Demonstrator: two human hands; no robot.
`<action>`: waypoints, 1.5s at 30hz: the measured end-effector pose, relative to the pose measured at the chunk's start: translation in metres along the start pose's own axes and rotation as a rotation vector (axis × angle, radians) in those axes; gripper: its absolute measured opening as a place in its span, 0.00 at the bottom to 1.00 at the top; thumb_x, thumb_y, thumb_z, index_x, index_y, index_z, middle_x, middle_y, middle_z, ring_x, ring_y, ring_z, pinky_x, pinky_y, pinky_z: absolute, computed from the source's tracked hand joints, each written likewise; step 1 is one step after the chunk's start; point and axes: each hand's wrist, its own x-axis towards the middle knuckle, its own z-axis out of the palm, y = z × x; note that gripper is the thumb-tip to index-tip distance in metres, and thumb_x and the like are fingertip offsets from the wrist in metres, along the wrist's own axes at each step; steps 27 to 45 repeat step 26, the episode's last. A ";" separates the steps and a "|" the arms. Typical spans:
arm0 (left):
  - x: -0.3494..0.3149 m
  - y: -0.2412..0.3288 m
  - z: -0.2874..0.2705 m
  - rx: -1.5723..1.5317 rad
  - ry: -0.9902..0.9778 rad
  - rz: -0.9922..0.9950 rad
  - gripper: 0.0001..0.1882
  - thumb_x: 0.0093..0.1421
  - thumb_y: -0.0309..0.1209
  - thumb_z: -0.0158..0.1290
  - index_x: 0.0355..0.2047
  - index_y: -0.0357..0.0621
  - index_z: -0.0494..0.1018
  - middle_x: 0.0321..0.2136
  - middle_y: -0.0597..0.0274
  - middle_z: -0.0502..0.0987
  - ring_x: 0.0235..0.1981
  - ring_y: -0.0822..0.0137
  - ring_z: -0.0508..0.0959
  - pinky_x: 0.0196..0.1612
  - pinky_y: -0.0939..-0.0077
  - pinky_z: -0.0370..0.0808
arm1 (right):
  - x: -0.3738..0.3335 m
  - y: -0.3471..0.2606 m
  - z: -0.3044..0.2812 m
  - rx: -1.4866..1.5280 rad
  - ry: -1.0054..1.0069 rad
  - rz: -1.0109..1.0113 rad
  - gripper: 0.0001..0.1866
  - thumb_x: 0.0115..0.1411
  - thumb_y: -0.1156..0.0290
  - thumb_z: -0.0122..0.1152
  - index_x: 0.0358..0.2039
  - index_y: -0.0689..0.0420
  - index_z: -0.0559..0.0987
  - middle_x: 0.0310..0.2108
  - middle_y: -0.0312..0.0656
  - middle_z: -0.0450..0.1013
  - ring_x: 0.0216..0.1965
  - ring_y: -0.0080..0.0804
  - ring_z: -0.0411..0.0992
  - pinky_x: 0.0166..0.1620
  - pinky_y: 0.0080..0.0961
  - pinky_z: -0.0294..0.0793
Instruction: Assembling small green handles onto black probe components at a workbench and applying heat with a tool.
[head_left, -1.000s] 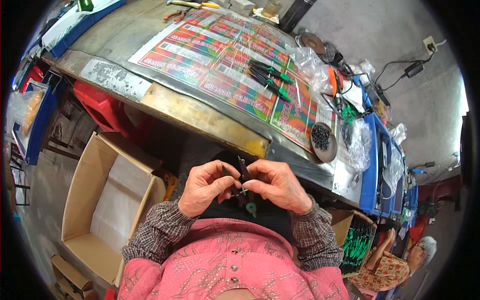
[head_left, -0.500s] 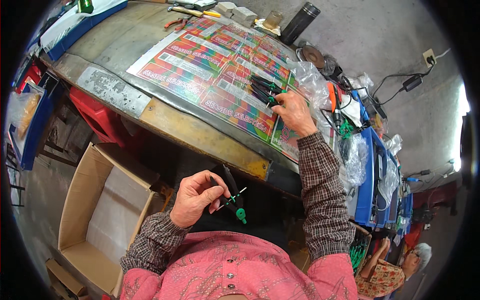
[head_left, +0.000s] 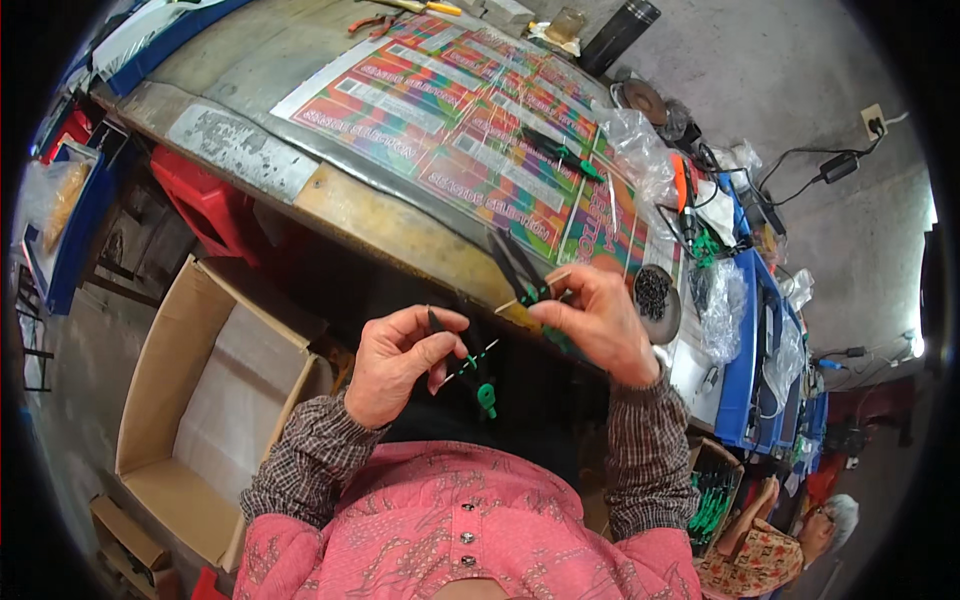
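Observation:
My left hand (head_left: pixel 390 368) is closed in a pinch on a leg of a drawing compass (head_left: pixel 486 396) with black legs, a green head and a thin rod across it. The head hangs downward, above the dark gap in front of the table. My right hand (head_left: pixel 608 322) grips a second compass (head_left: pixel 518 268), its black legs pointing up and away past the table's front edge. Fingers partly hide its green head. A third black and green compass (head_left: pixel 562 153) lies on the colourful printed sheet (head_left: pixel 400 125).
An open cardboard box (head_left: pixel 165 430) stands low at left. A round dish of small black parts (head_left: pixel 655 300) sits on the table's right side, near an orange-handled tool (head_left: pixel 684 185) and blue bins (head_left: pixel 742 350). Another person (head_left: pixel 760 560) sits at lower right, beside a box of green parts (head_left: pixel 712 500).
My right hand has lifted a compass off the printed sheet and come back toward my left hand, uncovering the dish of black parts. My left hand keeps its compass, nearly in place.

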 end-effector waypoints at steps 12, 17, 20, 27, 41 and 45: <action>-0.017 -0.019 0.011 0.097 -0.098 -0.009 0.06 0.61 0.26 0.56 0.35 0.35 0.75 0.22 0.68 0.74 0.19 0.81 0.71 0.19 0.86 0.68 | -0.071 0.009 0.056 0.375 -0.162 0.129 0.11 0.55 0.71 0.66 0.32 0.65 0.76 0.21 0.33 0.70 0.22 0.13 0.65 0.25 0.16 0.66; -0.025 -0.020 0.019 0.148 -0.088 -0.040 0.05 0.61 0.26 0.55 0.34 0.36 0.74 0.21 0.69 0.73 0.19 0.81 0.71 0.19 0.87 0.67 | -0.075 0.007 0.060 0.374 -0.091 0.096 0.11 0.56 0.71 0.65 0.33 0.65 0.75 0.23 0.35 0.71 0.23 0.15 0.67 0.26 0.16 0.68; -0.029 -0.023 0.017 0.163 -0.115 -0.043 0.05 0.61 0.26 0.55 0.35 0.36 0.74 0.21 0.69 0.73 0.18 0.81 0.71 0.20 0.88 0.67 | -0.076 0.008 0.061 0.386 -0.144 0.128 0.10 0.57 0.72 0.63 0.33 0.66 0.75 0.24 0.37 0.71 0.24 0.17 0.68 0.27 0.18 0.70; -0.035 -0.029 0.011 0.141 -0.116 -0.026 0.06 0.61 0.26 0.55 0.37 0.36 0.73 0.22 0.68 0.74 0.19 0.81 0.72 0.20 0.87 0.68 | -0.079 0.010 0.067 0.402 -0.113 0.119 0.09 0.58 0.71 0.61 0.34 0.65 0.77 0.26 0.38 0.73 0.27 0.18 0.71 0.30 0.19 0.72; -0.035 -0.029 0.011 0.141 -0.116 -0.026 0.06 0.61 0.26 0.55 0.37 0.36 0.73 0.22 0.68 0.74 0.19 0.81 0.72 0.20 0.87 0.68 | -0.079 0.010 0.067 0.402 -0.113 0.119 0.09 0.58 0.71 0.61 0.34 0.65 0.77 0.26 0.38 0.73 0.27 0.18 0.71 0.30 0.19 0.72; -0.035 -0.029 0.011 0.141 -0.116 -0.026 0.06 0.61 0.26 0.55 0.37 0.36 0.73 0.22 0.68 0.74 0.19 0.81 0.72 0.20 0.87 0.68 | -0.079 0.010 0.067 0.402 -0.113 0.119 0.09 0.58 0.71 0.61 0.34 0.65 0.77 0.26 0.38 0.73 0.27 0.18 0.71 0.30 0.19 0.72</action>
